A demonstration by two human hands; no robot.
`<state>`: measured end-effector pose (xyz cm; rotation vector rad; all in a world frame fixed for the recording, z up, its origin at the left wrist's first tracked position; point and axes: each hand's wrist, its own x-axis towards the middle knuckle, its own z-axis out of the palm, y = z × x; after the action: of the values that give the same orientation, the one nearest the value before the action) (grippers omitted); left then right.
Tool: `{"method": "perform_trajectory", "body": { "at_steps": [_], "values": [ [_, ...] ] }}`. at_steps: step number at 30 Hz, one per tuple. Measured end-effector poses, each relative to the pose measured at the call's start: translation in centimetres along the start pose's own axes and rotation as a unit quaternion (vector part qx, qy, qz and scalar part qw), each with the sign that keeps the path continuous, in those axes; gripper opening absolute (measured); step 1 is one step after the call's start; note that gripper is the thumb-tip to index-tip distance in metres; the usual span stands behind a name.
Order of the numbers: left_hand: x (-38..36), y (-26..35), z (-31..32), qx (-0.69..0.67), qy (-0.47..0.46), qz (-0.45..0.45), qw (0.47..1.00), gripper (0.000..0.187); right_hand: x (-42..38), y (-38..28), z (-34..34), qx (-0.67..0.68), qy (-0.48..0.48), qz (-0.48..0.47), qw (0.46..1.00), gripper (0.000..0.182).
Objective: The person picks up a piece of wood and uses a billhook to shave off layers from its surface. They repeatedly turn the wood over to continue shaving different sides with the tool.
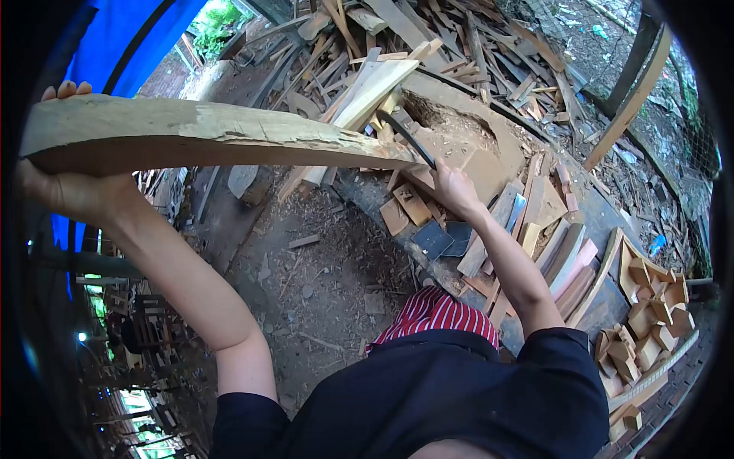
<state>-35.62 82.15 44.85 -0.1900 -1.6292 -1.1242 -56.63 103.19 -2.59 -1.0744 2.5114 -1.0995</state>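
Note:
A long, curved plank (222, 130) of pale wood runs across the view from the far left to the workbench. My left hand (73, 193) grips its near left end, the fingertips over the top edge and the palm underneath. Along the plank's side, the surface is rough and splintered towards the right end. My right hand (456, 190) is closed round a dark, slender, curved tool (409, 135) close beside the plank's right end. The tool's tip points up and left, towards pale boards (378, 92) behind the plank.
The workbench (359, 183) carries wood strips (566, 252), a wooden block (413, 203) and dark flat pieces (433, 239). Scrap wood (489, 46) is heaped behind it. Cut wooden blocks (650, 321) are stacked at right. Shavings litter the ground (321, 283); a blue tarp (145, 46) hangs upper left.

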Motion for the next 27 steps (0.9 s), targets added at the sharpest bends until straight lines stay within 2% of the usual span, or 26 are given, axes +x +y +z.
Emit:
{"method": "perform_trajectory", "body": {
  "at_steps": [2, 4, 5, 7, 8, 9, 11, 12, 13, 16, 17, 20, 23, 24, 27],
  "values": [
    [-0.6, -0.5, 1.1, -0.054, -0.032, -0.033, 0.998, 0.066, -0.6, -4.0, -4.2, -0.008, -0.017, -0.006, 1.0, 0.026],
    [-1.5, -1.1, 5.3, 0.149, 0.116, 0.1, 0.977, 0.062, -0.4, -7.6, -7.5, 0.049, 0.068, -0.055, 0.995, 0.023],
    [-1.6, -1.4, 6.0, 0.149, 0.119, 0.097, 0.977, 0.062, -0.5, -7.9, -7.6, 0.046, 0.065, -0.055, 0.995, 0.023],
    [-1.4, -1.7, 6.5, 0.189, 0.134, 0.104, 0.967, 0.064, -0.4, -8.7, -7.5, 0.111, 0.144, -0.081, 0.98, 0.022],
    [0.4, -2.2, 3.8, 0.158, 0.062, 0.106, 0.98, 0.065, -1.0, -8.1, -6.6, 0.097, 0.103, -0.039, 0.989, 0.024],
    [-0.2, -2.2, 4.4, 0.162, 0.063, 0.106, 0.979, 0.065, -1.3, -5.3, -3.4, 0.05, 0.065, -0.015, 0.997, 0.025],
    [-1.8, -2.1, 6.9, 0.158, 0.133, 0.101, 0.973, 0.066, -2.4, 1.0, 2.1, -0.027, -0.003, 0.037, 0.999, 0.028],
    [-1.7, -1.8, 6.6, 0.113, 0.118, 0.094, 0.982, 0.065, -2.1, 1.2, 2.0, -0.047, -0.028, 0.064, 0.996, 0.029],
    [-1.6, -1.7, 6.5, 0.111, 0.117, 0.104, 0.981, 0.065, -1.3, 1.5, 1.9, -0.045, -0.02, 0.059, 0.997, 0.029],
    [-2.1, -1.8, 7.1, 0.122, 0.135, 0.076, 0.98, 0.065, -0.7, 2.2, 1.0, -0.029, -0.085, 0.038, 0.995, 0.028],
    [-1.7, -1.9, 7.3, 0.115, 0.135, 0.081, 0.981, 0.065, -0.3, 2.2, 0.4, -0.033, -0.076, 0.038, 0.996, 0.028],
    [-1.0, -2.8, 7.5, 0.093, 0.117, 0.071, 0.986, 0.063, -0.4, -2.9, -4.3, 0.046, 0.021, -0.043, 0.998, 0.023],
    [0.0, -2.8, 8.5, 0.127, 0.108, 0.123, 0.978, 0.059, -0.7, -9.2, -10.0, 0.094, 0.072, -0.05, 0.992, 0.02],
    [-0.4, -2.0, 9.2, 0.119, 0.085, 0.048, 0.988, 0.062, -0.7, -10.0, -10.8, 0.116, 0.106, -0.054, 0.986, 0.019],
    [-1.0, -1.1, 10.7, 0.151, 0.137, -0.038, 0.978, 0.069, -0.4, -7.0, -6.8, 0.145, 0.133, -0.06, 0.979, 0.02]
  ]
}}
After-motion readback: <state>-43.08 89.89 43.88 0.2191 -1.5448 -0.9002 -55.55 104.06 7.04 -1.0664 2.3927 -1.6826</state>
